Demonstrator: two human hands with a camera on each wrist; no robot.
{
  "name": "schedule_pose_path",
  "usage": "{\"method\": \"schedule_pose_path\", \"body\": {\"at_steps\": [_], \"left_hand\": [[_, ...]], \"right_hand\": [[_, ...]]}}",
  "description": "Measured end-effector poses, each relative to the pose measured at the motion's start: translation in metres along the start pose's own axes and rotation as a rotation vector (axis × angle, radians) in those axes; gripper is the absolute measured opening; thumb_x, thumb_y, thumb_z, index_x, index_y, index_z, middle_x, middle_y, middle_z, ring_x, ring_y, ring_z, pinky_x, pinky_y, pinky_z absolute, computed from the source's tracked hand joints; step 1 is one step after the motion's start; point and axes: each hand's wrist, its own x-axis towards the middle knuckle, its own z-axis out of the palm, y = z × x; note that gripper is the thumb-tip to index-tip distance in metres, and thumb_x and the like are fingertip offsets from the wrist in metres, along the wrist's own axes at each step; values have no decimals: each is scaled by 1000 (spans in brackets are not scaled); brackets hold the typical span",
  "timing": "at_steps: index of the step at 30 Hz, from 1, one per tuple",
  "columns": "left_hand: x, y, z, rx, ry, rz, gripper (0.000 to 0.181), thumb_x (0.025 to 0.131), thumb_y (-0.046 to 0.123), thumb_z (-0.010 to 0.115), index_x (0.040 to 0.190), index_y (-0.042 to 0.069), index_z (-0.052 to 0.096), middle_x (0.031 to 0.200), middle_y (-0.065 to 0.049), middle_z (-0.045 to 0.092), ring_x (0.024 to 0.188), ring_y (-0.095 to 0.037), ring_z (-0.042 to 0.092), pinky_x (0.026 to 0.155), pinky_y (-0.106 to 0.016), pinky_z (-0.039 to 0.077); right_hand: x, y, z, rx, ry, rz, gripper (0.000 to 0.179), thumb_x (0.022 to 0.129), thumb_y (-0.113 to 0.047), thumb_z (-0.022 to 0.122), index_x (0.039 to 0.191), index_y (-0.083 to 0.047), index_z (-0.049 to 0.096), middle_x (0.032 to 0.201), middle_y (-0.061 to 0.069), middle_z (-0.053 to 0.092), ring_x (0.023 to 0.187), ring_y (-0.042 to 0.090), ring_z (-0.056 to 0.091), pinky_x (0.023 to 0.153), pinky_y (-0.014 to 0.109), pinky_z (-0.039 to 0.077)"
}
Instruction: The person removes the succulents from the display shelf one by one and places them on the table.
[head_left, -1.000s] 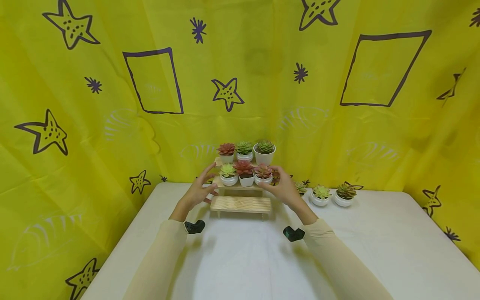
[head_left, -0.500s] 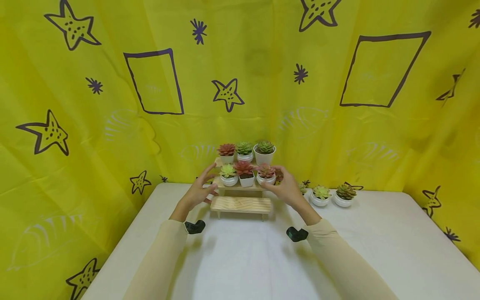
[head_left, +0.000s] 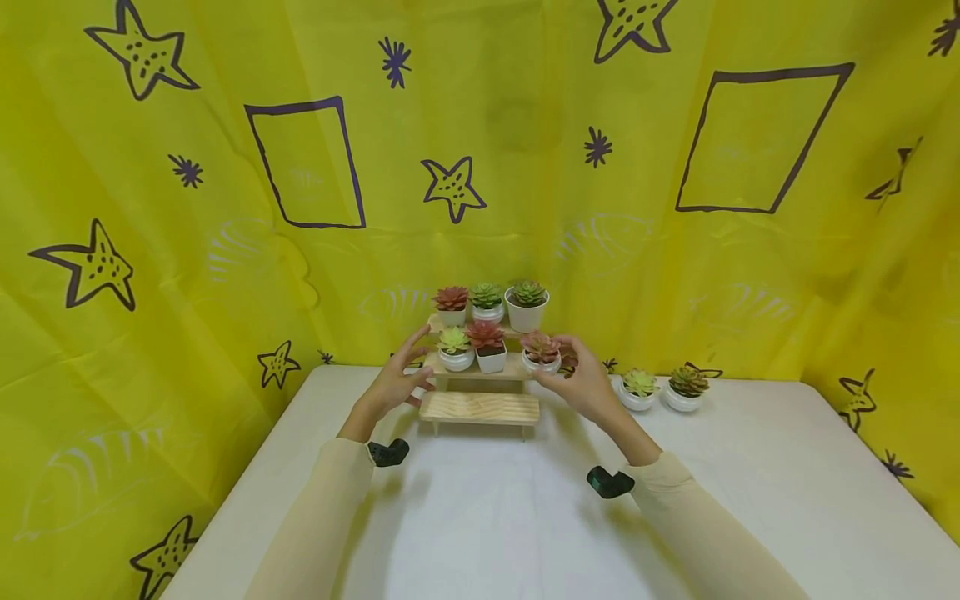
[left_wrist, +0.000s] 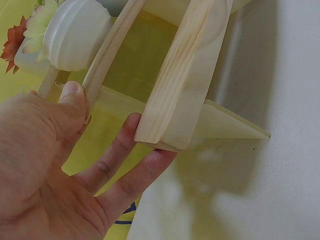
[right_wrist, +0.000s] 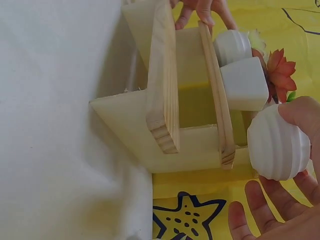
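Note:
A three-step wooden plant stand (head_left: 480, 407) bears small artificial succulents in white pots on its upper two steps. At its left end my left hand (head_left: 388, 390) holds it, thumb on the middle step's edge and fingertips at the end of the lowest step (left_wrist: 172, 85). My right hand (head_left: 588, 390) pinches a round ribbed white pot (right_wrist: 278, 142) between thumb and fingers, at the right end of the middle step. A pinkish-red succulent (head_left: 540, 346) tops this pot. Beside it stand a red succulent (head_left: 486, 335) in a square pot and a pale green succulent (head_left: 453, 339).
Three potted plants line the top step: a red succulent (head_left: 452, 298), a green succulent (head_left: 486, 295) and a larger green succulent (head_left: 528, 293). Right of my right hand, a yellow-green succulent (head_left: 640, 382) and a dark green succulent (head_left: 688, 382) stand on the white table (head_left: 480, 525). A yellow curtain (head_left: 525, 100) hangs behind.
My right hand has shifted the pinkish-red succulent rightward along the middle step, widening the gap to the square pot. A plant on the table is now hidden behind that hand. The left hand stays put.

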Motion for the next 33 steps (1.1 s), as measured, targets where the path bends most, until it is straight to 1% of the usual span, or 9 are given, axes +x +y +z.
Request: {"method": "schedule_pose_path", "body": {"at_steps": [4,8,12,16,20,22,25,28,33], "left_hand": [[1,0,-1,-8,-5,0,75,107,9,54,165,40,16,164,-25,25,104,-46,68,65,-51,60],[2,-1,-2,-8,-7,8,76,107,10,54,165,40,16,164,-25,25,102,-43,70,65,-52,60],[3,-2,-3,-11,-6,7,76,107,11,54,165,41,15,164,-25,25,100,-38,71,67,-54,60],[1,-1,-3,-8,-10,8,75,107,11,54,165,40,15,164,-25,24,101,-40,70,68,-54,60],[0,0,-3,-9,-16,18,76,108,10,54,166,37,14,164,-27,23,104,-45,69,67,-54,60],[0,0,-2,-10,-16,17,76,108,10,53,166,37,13,164,-27,23,104,-45,68,68,-55,60],[1,0,-1,-6,-10,6,75,108,10,53,165,39,15,165,-25,24,102,-42,69,68,-55,60],[1,1,0,-5,-3,-7,75,108,10,54,164,41,16,165,-23,25,100,-37,71,68,-52,60],[1,1,-1,-2,1,-18,75,108,10,54,164,41,16,165,-23,25,99,-35,71,67,-49,61]], "right_hand": [[-9,1,-3,-16,-5,-2,61,87,-18,85,136,0,53,125,20,63,109,34,59,96,52,50],[-18,3,-6,-32,-12,3,61,87,-21,84,136,-2,53,125,17,63,106,31,59,91,49,51],[-26,5,-9,-35,-23,5,63,88,-21,84,139,-1,51,124,17,62,106,32,59,91,50,52],[-35,8,-12,-44,-27,15,63,87,-20,84,138,-2,52,122,16,62,109,34,59,90,50,52],[-46,14,-15,-71,-36,12,61,86,-20,85,136,-2,53,120,16,64,110,33,60,92,54,52],[-51,18,-17,-86,-40,1,62,86,-20,85,136,-2,53,119,16,64,109,32,60,92,55,52],[-57,25,-20,-117,-41,-4,62,86,-21,85,136,-3,54,120,14,64,105,30,60,90,54,52],[-61,32,-23,-140,-35,6,62,85,-20,86,136,-4,55,120,13,65,105,28,61,89,52,53],[-67,43,-29,-160,-30,13,60,85,-18,86,134,0,56,117,16,67,108,32,62,85,48,56]]}}
